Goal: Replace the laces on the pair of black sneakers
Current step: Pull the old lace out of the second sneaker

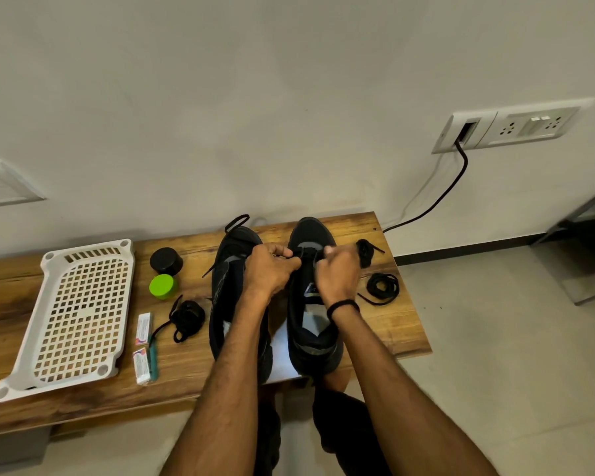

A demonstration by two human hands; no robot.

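Two sneakers stand side by side on a wooden worktop (pixel 404 324), toes toward the wall. The left black sneaker (pixel 232 290) and the right black sneaker (pixel 311 231) rest on one white sheet (pixel 282 352) at the front edge, near the right end.

Three loose coils of black lace lie around them: one coil (pixel 186 319) left of the pair, a second coil (pixel 382 286) to the right, and a third coil (pixel 364 250) by the far right corner.

Toward the left end sit one white perforated plastic tray (pixel 83 314), one black round pot (pixel 165 261), one green round pot (pixel 163 286) and two small white packets (pixel 144 328).

The person's left hand (pixel 272 271) and right hand (pixel 337 273) meet knuckles-up over the right sneaker's forefoot. The forearms reach in across the front edge, and the right wrist wears a black wristband (pixel 342 305). Both hands' fingers are curled tight, each pinching the threaded black lace (pixel 298 258) there, though blur hides the exact grip.
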